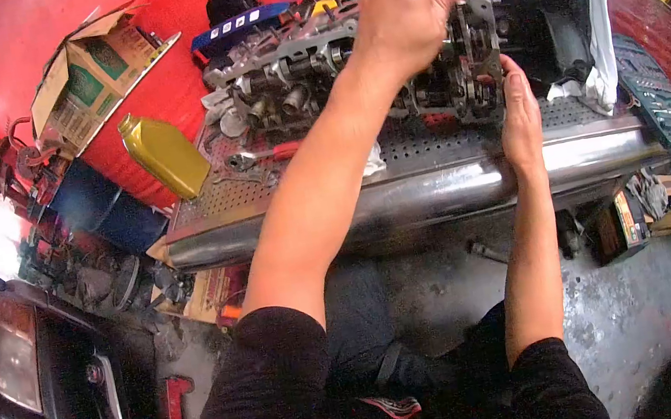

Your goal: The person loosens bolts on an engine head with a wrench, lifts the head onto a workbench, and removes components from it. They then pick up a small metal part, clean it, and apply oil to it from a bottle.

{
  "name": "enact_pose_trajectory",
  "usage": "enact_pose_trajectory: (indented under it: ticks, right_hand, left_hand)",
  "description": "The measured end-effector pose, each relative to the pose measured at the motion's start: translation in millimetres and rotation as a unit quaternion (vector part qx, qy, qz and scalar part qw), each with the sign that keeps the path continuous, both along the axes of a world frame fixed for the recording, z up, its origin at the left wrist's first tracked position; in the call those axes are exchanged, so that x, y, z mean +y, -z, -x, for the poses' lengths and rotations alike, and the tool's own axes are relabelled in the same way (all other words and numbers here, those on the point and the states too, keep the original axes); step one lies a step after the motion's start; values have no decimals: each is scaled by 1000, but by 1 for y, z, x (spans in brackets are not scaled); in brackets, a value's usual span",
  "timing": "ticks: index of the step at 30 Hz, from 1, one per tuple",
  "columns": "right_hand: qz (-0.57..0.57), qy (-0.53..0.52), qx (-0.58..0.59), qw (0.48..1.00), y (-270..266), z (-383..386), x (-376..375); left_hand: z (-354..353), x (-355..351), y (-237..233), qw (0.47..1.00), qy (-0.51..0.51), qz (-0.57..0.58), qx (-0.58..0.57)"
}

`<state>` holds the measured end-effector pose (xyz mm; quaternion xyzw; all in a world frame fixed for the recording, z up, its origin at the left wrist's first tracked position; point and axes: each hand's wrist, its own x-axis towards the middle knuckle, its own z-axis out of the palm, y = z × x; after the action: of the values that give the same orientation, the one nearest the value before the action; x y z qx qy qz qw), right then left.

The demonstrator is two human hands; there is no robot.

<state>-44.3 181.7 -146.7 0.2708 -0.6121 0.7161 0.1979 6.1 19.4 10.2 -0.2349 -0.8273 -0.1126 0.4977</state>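
A push from the left hand [404, 24], its finger grip unclear, could slide the cylinder head [316, 62], because the right hand [521, 121], fingers extended, only braces its end.

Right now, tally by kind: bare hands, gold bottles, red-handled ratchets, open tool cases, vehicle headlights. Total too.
Bare hands: 2 (left hand, right hand)
Gold bottle: 1
Red-handled ratchet: 1
Open tool case: 1
Vehicle headlight: 1
Total: 6
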Motion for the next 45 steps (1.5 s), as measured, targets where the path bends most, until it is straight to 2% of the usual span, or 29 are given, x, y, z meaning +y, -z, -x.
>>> enact_pose_trajectory:
  ticks: [1,2,5,8,11,13,14,18,24,25,27,29,31,34,36,40,43,45]
  right_hand:
    - [9,-5,6,1000,-5,2,0]
    - [10,-20,-11,1000,-7,-1,1]
    - [7,24,1,1000,-8,-3,-2]
    - [1,28,9,1000,-6,-1,-3]
    - [0,6,-13,1000,-11,-7,-1]
    - [-11,26,5,1000,-5,1,-1]
    - [-18,35,16,999,-2,4,-1]
    - [-3,16,13,1000,-10,-3,0]
    - [4,11,-5,1000,-7,-2,-3]
    - [2,15,-2,1000,-1,5,-4]
    - [-7,34,-3,999,-5,-2,-1]
    - [-2,29,-14,999,-2,0,-3]
    - [17,8,-42,999,0,1,-2]
    - [-6,60,-1,998,-5,-1,-2]
    - [5,33,-16,999,-2,3,-1]
    - [7,36,-9,999,-3,-2,-3]
    - [21,27,-20,999,-3,-2,-4]
    - [0,25,-12,1000,-4,-1,-2]
  left_hand:
    - [-9,7,-4,999,-4,30,-14]
    - [-5,5,8,994,23,89,64]
    - [-16,3,18,990,-25,135,38]
    - [-16,5,15,991,-21,126,32]
    - [-12,1,13,993,31,101,51]
    - [5,-8,4,999,27,34,25]
    - [13,-10,3,998,1,37,41]
    - [1,2,9,994,27,79,67]
    - [-9,-1,13,995,22,90,43]
    - [-8,-3,9,999,14,31,-8]
    - [6,-9,2,997,61,-36,-12]
    - [-2,-9,-1,986,-11,43,159]
    - [-23,-19,3,970,-83,38,223]
    - [-48,-18,22,971,-143,133,138]
    - [-47,-13,37,961,-191,182,80]
    - [-28,-12,42,938,-253,209,108]
    - [-21,-13,47,930,-267,227,114]
    - [-16,-14,49,932,-235,213,178]
